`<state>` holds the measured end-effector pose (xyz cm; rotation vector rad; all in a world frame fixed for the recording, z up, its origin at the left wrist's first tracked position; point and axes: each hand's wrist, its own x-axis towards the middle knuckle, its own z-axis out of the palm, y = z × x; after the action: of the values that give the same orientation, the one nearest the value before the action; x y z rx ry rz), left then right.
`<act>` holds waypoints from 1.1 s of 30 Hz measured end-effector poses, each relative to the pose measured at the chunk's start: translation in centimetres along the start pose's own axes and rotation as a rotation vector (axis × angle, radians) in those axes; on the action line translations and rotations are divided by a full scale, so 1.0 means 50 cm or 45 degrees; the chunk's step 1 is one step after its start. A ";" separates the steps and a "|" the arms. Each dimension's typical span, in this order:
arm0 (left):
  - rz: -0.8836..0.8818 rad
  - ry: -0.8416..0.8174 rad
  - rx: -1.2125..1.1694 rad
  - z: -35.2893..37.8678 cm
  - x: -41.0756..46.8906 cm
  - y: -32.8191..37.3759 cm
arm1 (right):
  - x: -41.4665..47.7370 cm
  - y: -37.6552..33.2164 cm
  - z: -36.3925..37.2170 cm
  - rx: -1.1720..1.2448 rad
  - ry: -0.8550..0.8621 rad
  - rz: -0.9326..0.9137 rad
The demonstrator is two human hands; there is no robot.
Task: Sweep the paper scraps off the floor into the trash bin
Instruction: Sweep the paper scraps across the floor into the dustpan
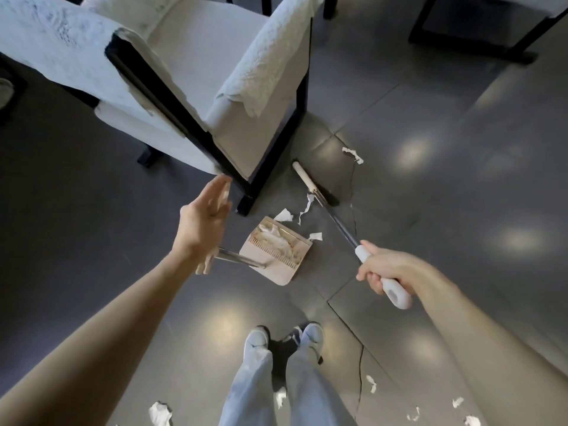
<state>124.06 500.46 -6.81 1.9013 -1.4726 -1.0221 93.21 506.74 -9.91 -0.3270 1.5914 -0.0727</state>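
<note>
I note an upholstered chair (pixel 196 87) filling the upper left: pale grey fabric, black frame, one black front leg (pixel 246 204) standing on the floor. A white textured cloth (pixel 264 66) hangs over its arm. A second black furniture frame (pixel 473 35) sits at the top right, well apart from the chair. The dark grey tile floor (pixel 461 210) shows bright light reflections and a crack (pixel 360 379) running toward the bottom edge.

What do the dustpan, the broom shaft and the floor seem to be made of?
Dustpan: probably beige plastic, matte, with moulded comb teeth.
Broom shaft: seems polished metal, thin and shiny, ending in a white, likely plastic grip that the right hand holds.
Floor: grey tiles, glossy, with visible joints, lamp reflections and one crack.
</note>
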 end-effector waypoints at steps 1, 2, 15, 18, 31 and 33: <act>0.006 -0.012 -0.014 0.004 0.007 0.007 | -0.016 0.009 0.004 -0.007 -0.014 0.018; 0.015 -0.026 -0.023 0.008 0.014 0.013 | -0.032 0.018 0.012 -0.016 -0.037 0.033; 0.260 -0.218 0.034 -0.023 0.035 -0.031 | -0.259 0.168 0.115 0.012 0.031 -0.079; 0.291 -0.277 0.020 -0.033 0.022 -0.040 | -0.273 0.189 0.126 0.111 0.117 -0.088; 0.359 -0.403 0.135 0.011 0.043 -0.006 | -0.179 0.140 0.250 0.166 0.037 0.016; 0.351 -0.410 0.122 0.014 0.047 -0.003 | -0.201 0.141 0.238 0.212 -0.009 0.028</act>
<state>123.85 498.27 -7.93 1.5866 -1.9345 -1.1806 103.91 517.86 -2.56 -0.1794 1.5700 -0.1859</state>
